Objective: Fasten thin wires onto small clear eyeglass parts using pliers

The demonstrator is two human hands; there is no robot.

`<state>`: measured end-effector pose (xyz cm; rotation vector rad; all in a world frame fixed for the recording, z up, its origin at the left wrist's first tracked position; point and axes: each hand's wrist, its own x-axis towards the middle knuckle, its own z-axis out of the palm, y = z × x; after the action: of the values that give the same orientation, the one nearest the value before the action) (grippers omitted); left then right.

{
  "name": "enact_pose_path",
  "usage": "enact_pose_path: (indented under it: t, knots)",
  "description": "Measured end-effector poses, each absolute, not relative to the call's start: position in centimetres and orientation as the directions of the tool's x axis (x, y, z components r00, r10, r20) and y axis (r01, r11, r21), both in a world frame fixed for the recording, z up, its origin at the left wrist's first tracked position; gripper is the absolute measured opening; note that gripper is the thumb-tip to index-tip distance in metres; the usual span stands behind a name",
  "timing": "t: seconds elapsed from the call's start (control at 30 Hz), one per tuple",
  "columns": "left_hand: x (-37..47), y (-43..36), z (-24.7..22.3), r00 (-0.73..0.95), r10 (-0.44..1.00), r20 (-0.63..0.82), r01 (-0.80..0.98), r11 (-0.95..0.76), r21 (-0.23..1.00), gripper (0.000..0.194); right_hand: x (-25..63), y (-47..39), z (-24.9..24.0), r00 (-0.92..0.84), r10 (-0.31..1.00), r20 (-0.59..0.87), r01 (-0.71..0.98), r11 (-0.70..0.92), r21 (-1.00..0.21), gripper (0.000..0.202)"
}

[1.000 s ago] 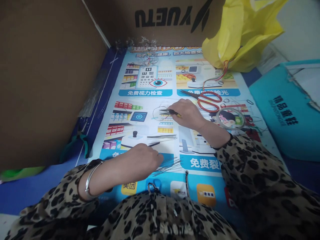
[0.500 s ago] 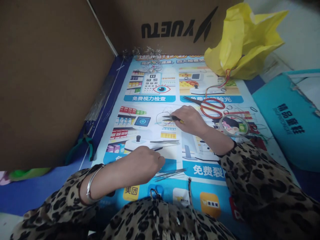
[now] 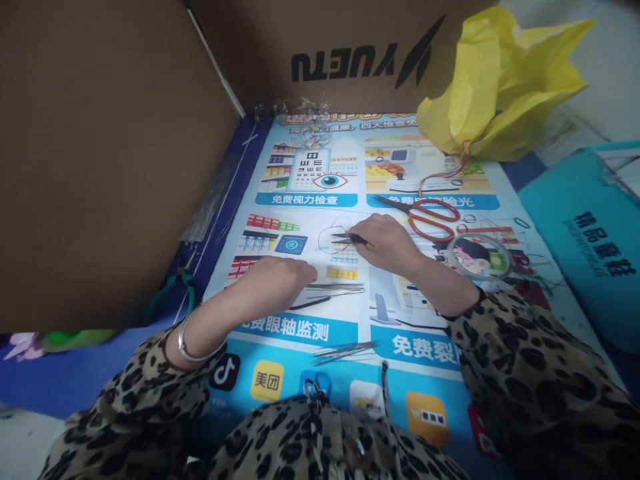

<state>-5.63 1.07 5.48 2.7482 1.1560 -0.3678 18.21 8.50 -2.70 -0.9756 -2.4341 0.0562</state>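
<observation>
My right hand is closed around small pliers with black jaws and a bit of yellow handle showing. The jaws point left and lie over a thin wire loop on the printed sheet. My left hand is curled with its fingertips together, left of and below the pliers. Anything it pinches is too small to make out. Beside its fingertips lies a bundle of thin straight wires. A second wire bundle rests nearer to me.
Red-handled scissors and a roll of clear tape lie right of my right hand. Green-handled pliers sit at the left. A yellow bag, a turquoise box and brown cardboard stand around the sheet.
My left hand has moved up and away from the nearer wire bundle, to beside the farther one. My right hand still holds the pliers at the loop. The whole view has shifted slightly.
</observation>
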Motion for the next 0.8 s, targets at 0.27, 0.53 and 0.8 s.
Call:
enact_pose_path:
  t: [0.27,0.53,0.8]
  knots:
    - [-5.6,0.8,4.8,0.692,0.680,-0.243,0.720,-0.675,0.162,0.038,18.1,8.4,-2.5,-0.617,0.650,0.443,0.632,0.745,-0.212,0.024]
    - [-4.5,1.3,3.3,0.701,0.669,-0.247,0.713,-0.661,0.235,0.020,18.1,8.4,-2.6,-0.615,0.660,0.431,0.640,0.737,-0.217,0.023]
    - [-5.3,2.5,3.6,0.703,0.660,-0.264,0.708,-0.620,0.337,0.028,18.1,8.4,-2.4,-0.615,0.657,0.435,0.640,0.739,-0.211,0.022]
